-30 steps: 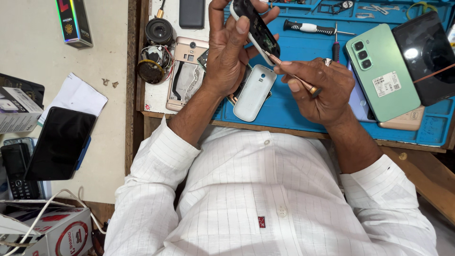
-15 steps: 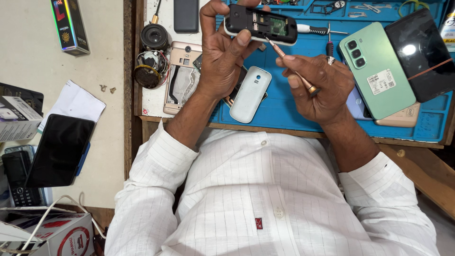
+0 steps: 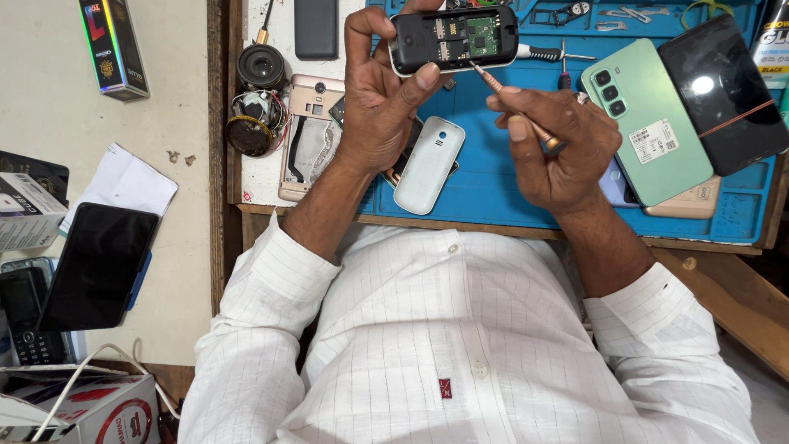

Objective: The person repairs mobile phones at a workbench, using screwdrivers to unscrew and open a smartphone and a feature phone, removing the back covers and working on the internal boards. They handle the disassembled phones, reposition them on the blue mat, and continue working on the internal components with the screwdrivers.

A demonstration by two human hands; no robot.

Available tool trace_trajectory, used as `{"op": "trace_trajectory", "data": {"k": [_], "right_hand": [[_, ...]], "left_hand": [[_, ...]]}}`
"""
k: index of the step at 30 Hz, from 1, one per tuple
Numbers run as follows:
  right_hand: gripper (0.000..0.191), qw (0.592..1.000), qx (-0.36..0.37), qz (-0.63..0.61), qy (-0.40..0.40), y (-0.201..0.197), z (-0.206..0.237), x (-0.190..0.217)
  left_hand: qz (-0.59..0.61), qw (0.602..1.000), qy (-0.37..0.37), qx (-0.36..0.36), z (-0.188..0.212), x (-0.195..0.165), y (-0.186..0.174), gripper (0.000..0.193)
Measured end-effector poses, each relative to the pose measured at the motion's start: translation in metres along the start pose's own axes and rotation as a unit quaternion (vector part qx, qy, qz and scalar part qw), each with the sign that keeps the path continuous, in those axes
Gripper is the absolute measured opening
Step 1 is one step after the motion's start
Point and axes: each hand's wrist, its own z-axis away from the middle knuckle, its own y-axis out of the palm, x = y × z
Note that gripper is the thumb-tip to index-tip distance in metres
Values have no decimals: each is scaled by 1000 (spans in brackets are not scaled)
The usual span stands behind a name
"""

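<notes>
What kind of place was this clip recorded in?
Most likely a phone repair bench. The left hand holds an opened black phone with its circuit board bare, the right hand puts a small screwdriver to it, and more phones and a detached white back cover lie on a blue work mat.

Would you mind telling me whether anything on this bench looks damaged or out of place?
The small black phone in the left hand has its back off, circuit board bare. Its white cover lies loose on the blue mat.
</notes>
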Motion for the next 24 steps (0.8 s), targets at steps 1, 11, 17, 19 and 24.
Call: {"op": "trace_trajectory", "data": {"k": [1,11,17,19,24], "right_hand": [[14,1000,-7,4,1,0,0,-1],[12,1000,-22,-15,8,-5,4,-3],[11,999,-21,-39,9,-4,4,-3],[11,999,-24,-45,7,-4,3,-4],[13,998,-24,-58,-6,-5,5,-5]], "left_hand": [[-2,1000,2,1,0,0,0,45],[30,999,-30,10,0,-2,-1,47],[52,997,-54,23,-2,-3,-3,49],[57,996,-57,23,-1,-3,-4,49],[64,996,-57,28,-2,-3,-4,49]]}}
